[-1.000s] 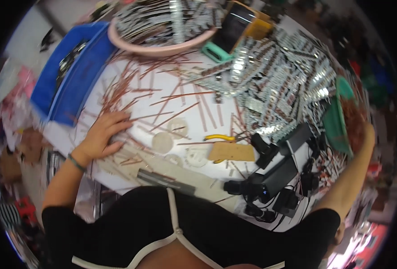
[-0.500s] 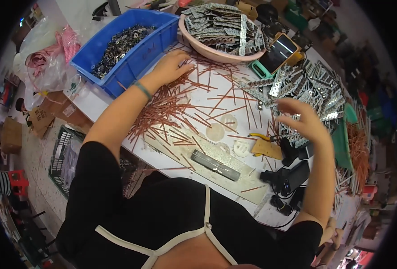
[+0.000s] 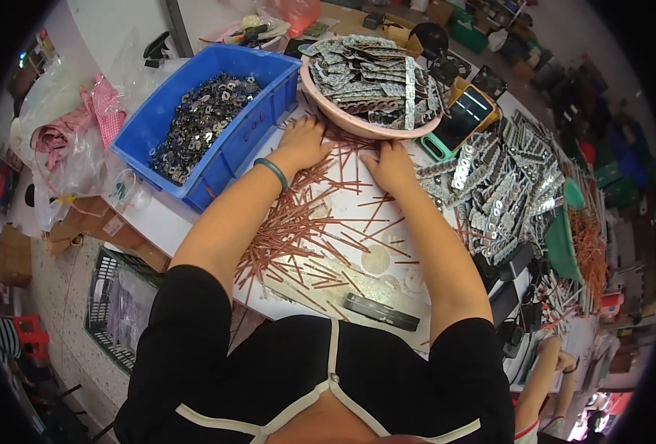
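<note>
My left hand (image 3: pixel 303 145) lies at the far end of a loose pile of thin reddish-brown rods (image 3: pixel 287 231), between the blue bin and the pink basin. Its fingers look apart and point away from me. Close to the near rim of the pink basin (image 3: pixel 357 129), my right hand (image 3: pixel 392 169) reaches over more scattered rods, thumb and fingers spread. Whether its fingertips touch the basin cannot be made out. Inside the basin are stacked silvery metal strips (image 3: pixel 365 78). Nothing visible is held in either hand.
The blue bin (image 3: pixel 228 159) at left contains many small metal rings. More silvery strips (image 3: pixel 502 181) heap at right, beside a device with a dark screen (image 3: pixel 465 115). A dark grey bar (image 3: pixel 381 312) lies near me. Another person's arm (image 3: pixel 541 377) shows at lower right.
My right hand has swung left and away from me, from beside the strip heap to the basin's near rim. My left hand remains among the rods. The whole view has shifted slightly.
</note>
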The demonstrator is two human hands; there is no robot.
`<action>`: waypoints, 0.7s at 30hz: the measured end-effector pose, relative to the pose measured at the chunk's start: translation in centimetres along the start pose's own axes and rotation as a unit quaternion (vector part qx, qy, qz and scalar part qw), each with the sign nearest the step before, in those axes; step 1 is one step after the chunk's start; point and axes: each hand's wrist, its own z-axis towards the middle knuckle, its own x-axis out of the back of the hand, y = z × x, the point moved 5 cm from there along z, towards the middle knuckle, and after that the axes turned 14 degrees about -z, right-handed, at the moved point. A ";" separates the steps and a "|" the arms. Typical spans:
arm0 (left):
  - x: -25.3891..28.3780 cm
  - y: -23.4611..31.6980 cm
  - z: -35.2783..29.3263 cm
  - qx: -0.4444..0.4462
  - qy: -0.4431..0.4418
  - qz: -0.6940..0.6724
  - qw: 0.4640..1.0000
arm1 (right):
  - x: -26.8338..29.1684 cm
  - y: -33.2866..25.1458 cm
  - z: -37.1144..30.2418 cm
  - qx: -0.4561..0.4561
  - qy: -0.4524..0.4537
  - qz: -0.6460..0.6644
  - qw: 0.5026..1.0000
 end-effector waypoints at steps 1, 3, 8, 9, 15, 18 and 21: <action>0.5 0.7 -1.3 -0.022 0.006 -0.002 1.000 | 1.1 -1.7 -0.5 0.025 -0.035 0.006 0.999; 0.9 1.2 -3.0 -0.043 -0.011 -0.023 0.999 | 2.2 -4.3 -2.1 0.061 -0.035 -0.005 0.998; 3.8 2.5 -7.2 -0.051 -0.102 -0.021 0.993 | 5.3 -8.7 -7.0 0.137 -0.095 0.010 0.986; 4.5 2.5 -7.8 -0.063 -0.107 -0.015 0.992 | 6.5 -8.2 -7.4 0.123 -0.100 0.010 0.987; 9.1 6.3 -9.6 -0.154 -0.064 -0.089 0.982 | 14.7 -2.9 -11.2 0.216 -0.095 0.240 0.942; 9.1 9.4 -10.8 -0.221 -0.074 -0.196 0.953 | 16.9 5.1 -13.4 0.036 -0.102 0.264 0.958; 6.7 12.1 -11.8 -0.253 -0.149 -0.212 0.932 | 19.2 10.8 -18.2 -0.120 -0.039 0.224 0.966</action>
